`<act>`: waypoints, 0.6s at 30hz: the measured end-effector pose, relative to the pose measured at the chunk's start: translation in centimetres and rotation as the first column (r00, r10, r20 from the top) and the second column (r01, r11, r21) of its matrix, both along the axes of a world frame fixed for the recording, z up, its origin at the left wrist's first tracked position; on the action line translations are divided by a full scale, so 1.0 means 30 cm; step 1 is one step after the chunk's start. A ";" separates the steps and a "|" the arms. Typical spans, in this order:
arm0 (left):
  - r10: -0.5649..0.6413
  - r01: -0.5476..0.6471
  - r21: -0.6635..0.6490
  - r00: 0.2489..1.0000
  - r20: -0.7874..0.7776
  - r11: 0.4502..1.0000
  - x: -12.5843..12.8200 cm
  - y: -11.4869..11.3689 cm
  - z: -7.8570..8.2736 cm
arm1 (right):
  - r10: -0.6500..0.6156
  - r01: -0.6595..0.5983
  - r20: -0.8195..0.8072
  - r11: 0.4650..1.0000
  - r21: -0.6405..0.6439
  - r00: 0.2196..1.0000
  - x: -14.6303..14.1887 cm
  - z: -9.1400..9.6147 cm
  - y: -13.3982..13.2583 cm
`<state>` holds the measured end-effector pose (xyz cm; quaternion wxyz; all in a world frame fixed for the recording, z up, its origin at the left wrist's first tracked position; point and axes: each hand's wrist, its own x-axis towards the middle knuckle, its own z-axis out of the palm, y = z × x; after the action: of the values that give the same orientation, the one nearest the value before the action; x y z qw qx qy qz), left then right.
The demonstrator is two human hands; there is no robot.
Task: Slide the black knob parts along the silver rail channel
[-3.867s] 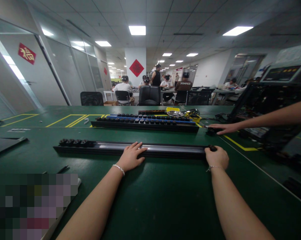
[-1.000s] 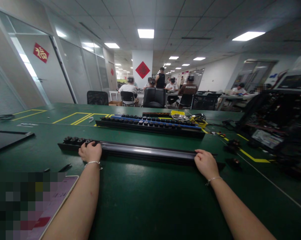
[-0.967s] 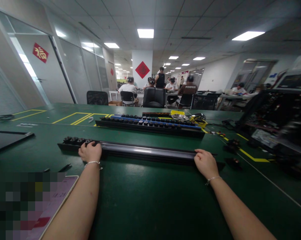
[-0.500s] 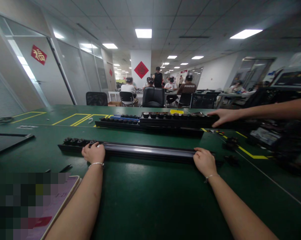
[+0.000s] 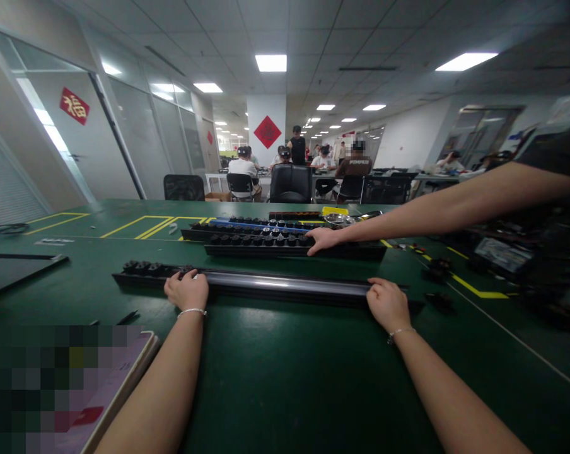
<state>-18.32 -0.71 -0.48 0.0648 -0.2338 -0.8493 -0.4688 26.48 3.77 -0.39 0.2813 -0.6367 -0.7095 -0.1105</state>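
Note:
A long black rail (image 5: 155, 272) lies crosswise on the green table, with several dark roller-like wheels exposed at its left end. Along the rest of it runs a smooth, shiny dark strip or tube (image 5: 275, 283). My left hand (image 5: 188, 291) is closed over the rail where the wheels meet the strip, its fingertips on the far side. My right hand (image 5: 388, 304) grips the strip's right end with bent fingers. Behind, a co-worker's hand (image 5: 323, 240) reaches in from the right and touches a second black rail (image 5: 259, 250) lined with wheels.
More wheeled rails (image 5: 197, 234) lie farther back, near a metal bowl (image 5: 339, 219) and a yellow object (image 5: 335, 210). Dark small parts (image 5: 439, 302) sit at the right. A pale-edged tablet or notebook (image 5: 119, 388) is at the lower left, a black frame (image 5: 24, 257) beyond it.
The co-worker's hand has moved left, and the second wheeled rail now lies lower and nearer, in front of the others. My left hand has slid slightly right; my right hand has barely moved.

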 end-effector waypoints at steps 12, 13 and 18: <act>-0.052 0.050 -0.032 0.997 -0.051 0.998 0.014 -0.008 0.011 | 0.006 -0.006 -0.011 0.999 0.040 1.000 0.002 -0.007 0.002; -0.050 0.048 -0.029 0.997 -0.062 0.998 0.017 -0.009 0.012 | 0.005 -0.004 -0.015 0.999 0.048 1.000 0.001 -0.008 0.002; -0.049 0.046 -0.039 0.997 -0.066 0.998 0.033 -0.015 0.018 | 0.013 -0.012 -0.024 0.998 0.058 1.000 0.001 -0.011 0.001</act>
<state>-17.31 -1.15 0.06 0.0776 -0.2708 -0.8495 -0.4460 26.52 3.80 -0.73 0.3089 -0.6250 -0.7065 -0.1216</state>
